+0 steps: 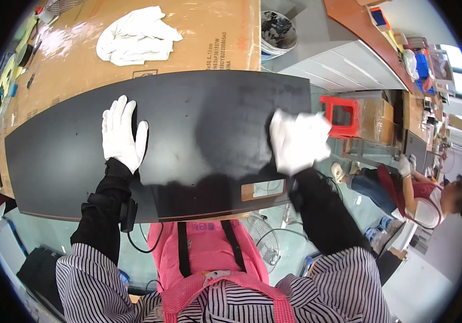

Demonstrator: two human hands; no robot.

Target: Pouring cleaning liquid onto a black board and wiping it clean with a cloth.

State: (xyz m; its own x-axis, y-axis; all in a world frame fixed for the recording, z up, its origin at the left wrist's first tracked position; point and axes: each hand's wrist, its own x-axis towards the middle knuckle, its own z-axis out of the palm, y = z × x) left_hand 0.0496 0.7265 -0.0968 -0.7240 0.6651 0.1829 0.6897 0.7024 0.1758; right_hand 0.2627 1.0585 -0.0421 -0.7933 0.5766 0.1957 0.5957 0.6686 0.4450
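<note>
A large black panel [188, 134] lies across the covered table in front of me, with small holes and a rectangular cut-out near its lower right edge. My left hand [120, 134], in a white glove, rests flat on the panel's left part, fingers stretched and thumb apart. Over at the right end, my right hand [290, 148], also gloved in white, grips a white cloth [314, 129] at the panel's edge. Motion blur smears this hand and hides most of its fingers.
Brown cardboard [198, 32] covers the table, bearing a crumpled white cloth [139, 35]. Beyond its right edge stand a white bucket [278, 43] and a red stool [341, 116]. A co-worker [403, 188] is at the far right. A fan [266, 242] stands below the panel.
</note>
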